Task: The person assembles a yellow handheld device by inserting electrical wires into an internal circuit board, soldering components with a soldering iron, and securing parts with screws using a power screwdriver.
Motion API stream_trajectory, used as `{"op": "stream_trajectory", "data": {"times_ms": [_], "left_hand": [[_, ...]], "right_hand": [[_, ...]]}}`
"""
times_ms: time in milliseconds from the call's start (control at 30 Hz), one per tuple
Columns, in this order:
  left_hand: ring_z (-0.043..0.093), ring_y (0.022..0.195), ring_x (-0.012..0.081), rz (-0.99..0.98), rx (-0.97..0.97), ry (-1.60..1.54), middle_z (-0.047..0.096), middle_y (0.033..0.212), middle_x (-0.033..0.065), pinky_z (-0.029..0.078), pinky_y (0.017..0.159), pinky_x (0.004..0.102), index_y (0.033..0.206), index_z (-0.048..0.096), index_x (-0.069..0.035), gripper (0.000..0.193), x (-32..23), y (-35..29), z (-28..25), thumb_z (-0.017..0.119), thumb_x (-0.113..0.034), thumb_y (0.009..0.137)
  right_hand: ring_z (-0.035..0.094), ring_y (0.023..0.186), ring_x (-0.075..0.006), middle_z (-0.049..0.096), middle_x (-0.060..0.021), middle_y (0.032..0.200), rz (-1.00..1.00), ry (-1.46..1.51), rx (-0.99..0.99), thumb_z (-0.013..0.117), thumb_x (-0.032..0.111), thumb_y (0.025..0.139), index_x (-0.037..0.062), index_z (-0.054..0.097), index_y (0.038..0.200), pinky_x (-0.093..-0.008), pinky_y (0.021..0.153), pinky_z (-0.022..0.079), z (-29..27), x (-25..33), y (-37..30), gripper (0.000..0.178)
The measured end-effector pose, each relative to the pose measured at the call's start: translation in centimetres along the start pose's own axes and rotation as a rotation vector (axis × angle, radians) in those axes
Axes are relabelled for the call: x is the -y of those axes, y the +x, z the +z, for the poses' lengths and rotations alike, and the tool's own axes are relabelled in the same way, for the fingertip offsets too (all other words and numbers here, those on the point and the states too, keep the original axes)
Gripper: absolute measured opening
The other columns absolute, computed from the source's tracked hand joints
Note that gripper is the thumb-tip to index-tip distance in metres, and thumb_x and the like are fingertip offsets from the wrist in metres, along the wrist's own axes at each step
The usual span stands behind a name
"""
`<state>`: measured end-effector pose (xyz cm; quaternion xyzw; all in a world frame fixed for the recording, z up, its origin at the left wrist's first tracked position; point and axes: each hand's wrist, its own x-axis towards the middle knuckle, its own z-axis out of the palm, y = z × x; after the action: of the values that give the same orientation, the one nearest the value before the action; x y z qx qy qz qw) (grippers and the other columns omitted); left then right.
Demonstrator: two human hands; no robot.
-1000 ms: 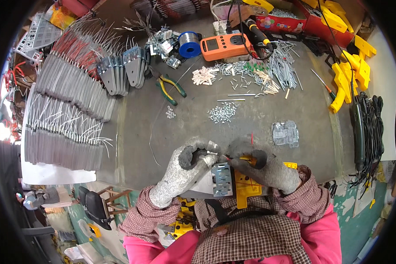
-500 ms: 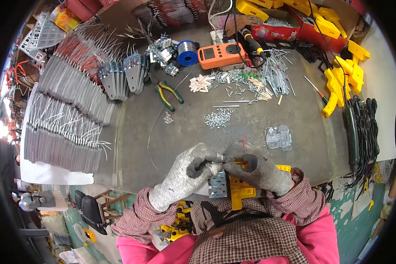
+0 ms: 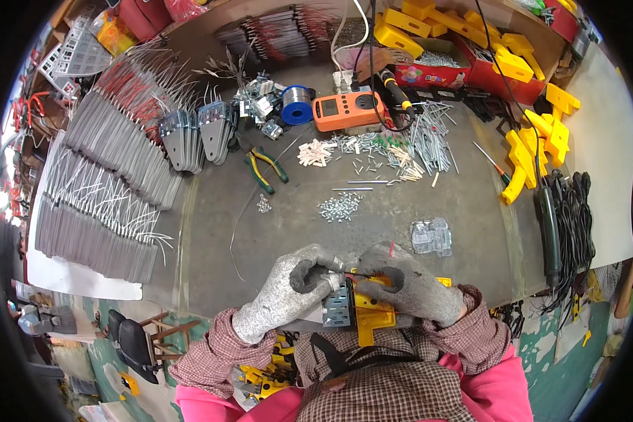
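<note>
Both my hands wear grey gloves and meet low in the middle, near the bench's front edge. The fingers of my left hand (image 3: 288, 285) are pinched together. My right hand (image 3: 418, 285) is closed opposite it, fingertips close to the left ones. Between them runs a thin dark strand (image 3: 357, 273), too small to name surely. Just below the hands is a yellow plastic handle-shaped housing (image 3: 374, 318), partly hidden by my right hand. Against its left side sits a silvery metal plate with holes (image 3: 337, 309).
Small rivet-like pieces (image 3: 340, 207) lie ahead of my hands, with green-handled pliers (image 3: 266, 169) to their left. An orange meter (image 3: 346, 111) and solder spool (image 3: 297, 105) stand farther back. Stacked grey plates (image 3: 112, 151) fill the left; yellow housings (image 3: 520, 158) and black cables (image 3: 573, 218) the right.
The view has shifted slightly. My fingertips have drawn a little apart, so the dark strand shows between them. More of the yellow housing and metal plate is visible.
</note>
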<state>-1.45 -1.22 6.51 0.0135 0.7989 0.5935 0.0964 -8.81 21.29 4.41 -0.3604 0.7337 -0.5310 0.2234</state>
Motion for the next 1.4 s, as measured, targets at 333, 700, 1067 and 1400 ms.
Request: {"op": "stream_trajectory", "data": {"times_ms": [333,700,1067,1400], "left_hand": [[0.062,0.092,0.0139,0.014,0.01,0.015,0.063,0.099,0.0084,0.051,0.08,0.0285,0.103,0.064,0.003,0.017,1.6,0.2,0.6,0.067,-0.001,0.087],[0.066,0.085,0.0194,0.128,0.042,0.073,0.067,0.097,0.0121,0.052,0.077,0.0334,0.106,0.065,-0.001,0.018,0.2,0.0,0.4,0.063,-0.005,0.089],[0.064,0.092,0.023,0.273,-0.073,0.208,0.061,0.09,0.0089,0.05,0.082,0.0371,0.109,0.059,-0.003,0.019,0.6,0.7,0.7,0.055,-0.018,0.097],[0.059,0.069,0.024,0.172,-0.086,0.19,0.058,0.075,0.0094,0.047,0.067,0.0354,0.092,0.061,-0.002,0.011,3.4,1.4,0.5,0.055,-0.012,0.092]], "right_hand": [[0.059,0.087,-0.0302,0.063,-0.0102,0.091,-0.116,-0.062,-0.083,0.072,0.016,0.084,0.0064,0.067,0.098,-0.0409,0.079,0.047,1.1,-0.8,-0.1,0.018],[0.06,0.081,-0.0269,0.061,-0.0106,0.089,-0.092,-0.131,-0.074,0.072,0.012,0.085,0.0052,0.063,0.094,-0.0381,0.074,0.048,1.2,0.1,0.5,0.014],[0.061,0.079,-0.029,0.061,-0.0103,0.085,0.051,0.082,-0.058,0.072,0.019,0.086,0.0062,0.061,0.089,-0.0404,0.071,0.047,1.8,-0.9,0.1,0.017],[0.062,0.077,-0.0279,0.061,-0.0108,0.081,0.072,0.016,-0.054,0.069,0.024,0.091,0.0057,0.06,0.089,-0.0392,0.071,0.047,1.4,-0.4,0.2,0.02]]}}
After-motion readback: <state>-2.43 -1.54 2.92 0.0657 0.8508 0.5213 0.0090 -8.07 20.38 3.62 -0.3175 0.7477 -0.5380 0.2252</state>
